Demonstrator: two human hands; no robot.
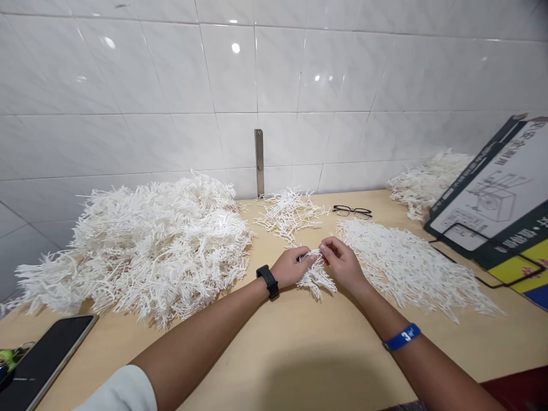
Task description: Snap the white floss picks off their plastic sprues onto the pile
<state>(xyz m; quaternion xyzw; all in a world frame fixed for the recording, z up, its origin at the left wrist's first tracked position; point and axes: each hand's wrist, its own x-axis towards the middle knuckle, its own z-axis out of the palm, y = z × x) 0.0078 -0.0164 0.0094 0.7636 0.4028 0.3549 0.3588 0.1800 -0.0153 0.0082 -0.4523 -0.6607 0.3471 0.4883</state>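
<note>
Near the middle of the table, my left hand (293, 265) is closed around a small bunch of white branching plastic strands (317, 279). The loose ends of this bunch fan out below the fingers. At its upper right, the thumb and fingertips of my right hand (341, 264) pinch together on a strand end, too small to make out clearly. A big tangled heap of the same white strands (171, 245) lies left of my hands. Just beyond them sits a small loose pile of strands (291, 216). On the right, a flatter layer of strands (406, 265) spreads across the table.
Black-framed glasses (352, 212) lie behind the flat layer. A phone (47, 359) is at the front left. A green printed box (500, 194) leans at the right beside a wire frame (466, 257), with another white pile (423, 182) behind. A tiled wall (278, 74) closes the back.
</note>
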